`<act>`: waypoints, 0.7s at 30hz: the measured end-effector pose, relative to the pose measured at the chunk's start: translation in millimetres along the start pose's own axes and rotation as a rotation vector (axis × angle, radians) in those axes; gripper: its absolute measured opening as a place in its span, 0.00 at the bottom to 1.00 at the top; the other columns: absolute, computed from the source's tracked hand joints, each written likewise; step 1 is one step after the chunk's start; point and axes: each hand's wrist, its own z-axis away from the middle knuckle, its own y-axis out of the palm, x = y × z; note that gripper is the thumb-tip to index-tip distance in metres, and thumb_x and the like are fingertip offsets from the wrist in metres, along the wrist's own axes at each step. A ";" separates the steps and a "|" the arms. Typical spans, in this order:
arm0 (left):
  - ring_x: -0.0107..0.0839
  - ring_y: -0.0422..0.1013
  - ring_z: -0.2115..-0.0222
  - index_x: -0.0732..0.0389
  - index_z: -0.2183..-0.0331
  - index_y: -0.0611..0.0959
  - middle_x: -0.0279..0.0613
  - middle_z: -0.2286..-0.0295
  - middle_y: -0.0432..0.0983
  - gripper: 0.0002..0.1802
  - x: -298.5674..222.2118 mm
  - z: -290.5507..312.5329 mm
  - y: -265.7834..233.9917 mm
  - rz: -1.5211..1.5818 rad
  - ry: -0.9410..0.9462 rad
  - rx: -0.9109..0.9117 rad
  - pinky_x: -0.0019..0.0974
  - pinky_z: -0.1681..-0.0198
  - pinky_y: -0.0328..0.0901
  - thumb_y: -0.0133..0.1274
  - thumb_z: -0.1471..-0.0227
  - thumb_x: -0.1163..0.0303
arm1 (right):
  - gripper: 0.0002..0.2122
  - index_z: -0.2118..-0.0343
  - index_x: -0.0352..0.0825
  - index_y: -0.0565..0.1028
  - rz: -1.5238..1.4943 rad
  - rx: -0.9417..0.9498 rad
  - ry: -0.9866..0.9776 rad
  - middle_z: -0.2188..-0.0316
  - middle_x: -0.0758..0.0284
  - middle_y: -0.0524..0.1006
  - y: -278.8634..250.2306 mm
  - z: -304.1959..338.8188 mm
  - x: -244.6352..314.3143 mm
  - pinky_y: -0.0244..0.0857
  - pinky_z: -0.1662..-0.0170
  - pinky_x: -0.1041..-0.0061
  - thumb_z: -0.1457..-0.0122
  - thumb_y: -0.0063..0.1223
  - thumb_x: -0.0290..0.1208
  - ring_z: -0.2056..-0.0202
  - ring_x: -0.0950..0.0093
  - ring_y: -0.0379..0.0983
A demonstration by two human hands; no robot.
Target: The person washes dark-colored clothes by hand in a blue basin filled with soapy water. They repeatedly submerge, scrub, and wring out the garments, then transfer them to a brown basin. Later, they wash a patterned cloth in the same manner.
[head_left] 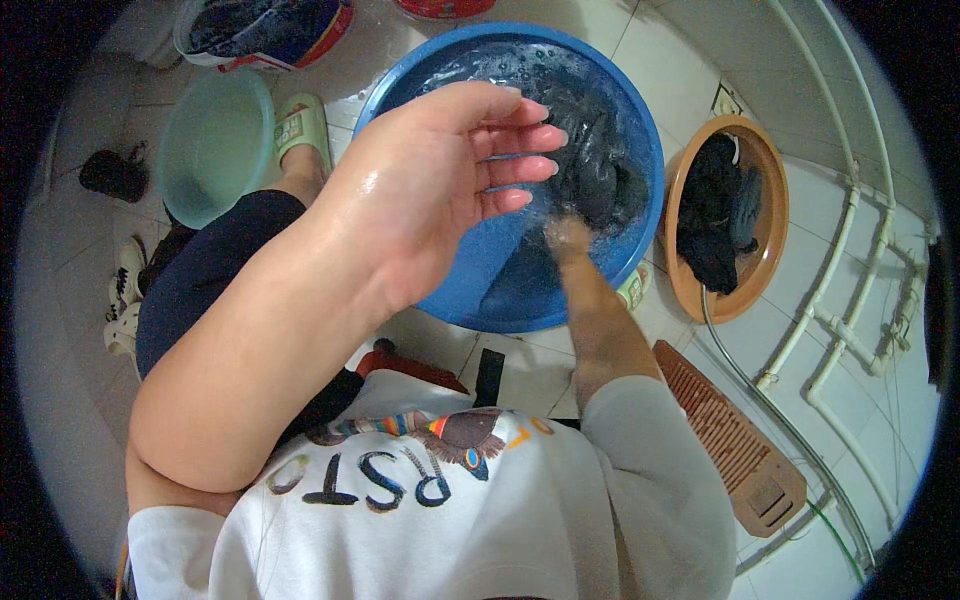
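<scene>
Dark clothes (597, 165) sit soaking in bubbly water inside the big blue tub (480, 262), and down goes the view to the right hand (569, 236): it's in the water at the edge of those clothes, blurred, so I can't tell whether the fingers grip anything. Up above the tub, the left hand (445, 150) is wet and holds nothing, fingers slightly parted and loosely bent.

Now the writing! Big dark letters and an orange one run across the white shirt (540, 540), around a colourful stitched picture. Red, white and blue print wraps the bucket (335, 35) up top; the green slipper (300, 122) carries a patch too small to read.

Out right, an orange basin (777, 190) holds more dark laundry (712, 220), with a wooden washboard (730, 430) below. Far left, a pale green basin (225, 140).
</scene>
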 end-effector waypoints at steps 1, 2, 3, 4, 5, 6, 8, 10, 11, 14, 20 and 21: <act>0.28 0.67 0.68 0.59 0.68 0.74 0.38 0.69 0.72 0.13 1.5 -0.2 3.0 -0.008 -0.004 0.004 0.28 0.65 0.61 0.43 0.53 0.61 | 0.27 0.50 0.42 0.63 0.049 0.007 0.091 0.47 0.61 0.58 -3.2 8.7 16.8 0.45 0.44 0.61 0.53 0.45 0.50 0.46 0.62 0.53; 0.28 0.67 0.68 0.59 0.68 0.74 0.37 0.69 0.72 0.13 3.4 -0.6 3.9 -0.011 -0.010 0.005 0.28 0.65 0.61 0.43 0.53 0.60 | 0.27 0.51 0.41 0.64 0.100 0.017 0.186 0.47 0.60 0.58 -8.1 20.0 30.6 0.46 0.44 0.62 0.53 0.45 0.48 0.46 0.62 0.53; 0.28 0.67 0.68 0.59 0.68 0.74 0.37 0.69 0.72 0.13 3.3 0.0 2.2 -0.013 -0.008 0.009 0.28 0.65 0.61 0.44 0.53 0.60 | 0.26 0.53 0.37 0.65 0.253 -0.145 0.107 0.49 0.59 0.61 -14.8 49.7 41.3 0.47 0.45 0.64 0.55 0.48 0.46 0.47 0.63 0.55; 0.28 0.67 0.68 0.58 0.68 0.74 0.37 0.69 0.72 0.13 3.2 0.9 0.8 -0.015 -0.007 0.012 0.28 0.65 0.61 0.44 0.53 0.60 | 0.27 0.51 0.38 0.63 0.319 -0.106 -0.040 0.48 0.60 0.59 -7.1 42.5 30.9 0.47 0.45 0.64 0.54 0.47 0.47 0.46 0.63 0.54; 0.28 0.67 0.68 0.58 0.69 0.74 0.37 0.69 0.72 0.13 1.6 -0.1 6.2 -0.035 -0.026 0.040 0.28 0.65 0.61 0.44 0.53 0.60 | 0.28 0.50 0.39 0.61 0.368 -0.074 -0.156 0.47 0.61 0.58 8.0 29.8 7.1 0.47 0.44 0.64 0.54 0.45 0.49 0.46 0.63 0.53; 0.27 0.67 0.68 0.58 0.69 0.74 0.37 0.69 0.72 0.13 2.0 2.7 8.3 -0.041 -0.028 0.042 0.28 0.65 0.61 0.44 0.53 0.60 | 0.30 0.48 0.40 0.59 0.432 -0.038 -0.303 0.46 0.63 0.56 24.7 14.5 -12.0 0.48 0.44 0.64 0.53 0.44 0.50 0.45 0.63 0.52; 0.27 0.67 0.68 0.58 0.69 0.74 0.37 0.69 0.72 0.12 4.6 6.8 7.8 -0.048 -0.031 0.041 0.28 0.65 0.61 0.43 0.53 0.61 | 0.29 0.49 0.40 0.59 0.266 -0.009 -0.322 0.48 0.65 0.60 39.9 2.8 -28.5 0.52 0.47 0.64 0.54 0.45 0.48 0.48 0.64 0.57; 0.27 0.67 0.68 0.58 0.69 0.73 0.36 0.69 0.72 0.12 4.8 9.3 4.6 -0.053 -0.032 0.050 0.28 0.65 0.61 0.43 0.52 0.61 | 0.27 0.51 0.40 0.61 -0.031 0.061 -0.140 0.50 0.65 0.63 10.9 22.4 -2.4 0.54 0.48 0.63 0.54 0.46 0.47 0.50 0.64 0.60; 0.27 0.67 0.68 0.58 0.69 0.73 0.36 0.69 0.72 0.12 4.3 12.0 2.6 -0.051 -0.022 0.048 0.28 0.65 0.61 0.43 0.52 0.61 | 0.21 0.57 0.38 0.66 -0.006 -0.008 0.004 0.56 0.64 0.69 -8.5 47.9 21.2 0.57 0.53 0.61 0.53 0.44 0.43 0.54 0.65 0.64; 0.27 0.67 0.69 0.58 0.69 0.73 0.36 0.69 0.72 0.11 5.1 16.6 6.4 -0.068 -0.002 0.087 0.29 0.65 0.61 0.43 0.52 0.61 | 0.23 0.61 0.38 0.68 0.200 -0.206 -0.068 0.66 0.60 0.73 23.5 68.7 27.9 0.60 0.58 0.63 0.61 0.57 0.44 0.60 0.63 0.69; 0.24 0.67 0.72 0.59 0.71 0.73 0.35 0.72 0.73 0.10 0.9 24.1 2.6 -0.085 0.043 0.144 0.28 0.67 0.60 0.44 0.53 0.64 | 0.28 0.60 0.33 0.69 0.237 0.188 -0.348 0.61 0.56 0.71 -49.1 123.2 52.3 0.58 0.53 0.65 0.64 0.58 0.47 0.56 0.62 0.66; 0.24 0.67 0.72 0.58 0.71 0.73 0.35 0.71 0.73 0.10 -0.3 19.0 -1.3 -0.116 0.067 0.159 0.27 0.68 0.59 0.44 0.53 0.63 | 0.29 0.58 0.31 0.68 0.106 0.112 -0.274 0.58 0.54 0.69 -68.3 140.6 57.1 0.57 0.52 0.67 0.63 0.56 0.46 0.56 0.60 0.65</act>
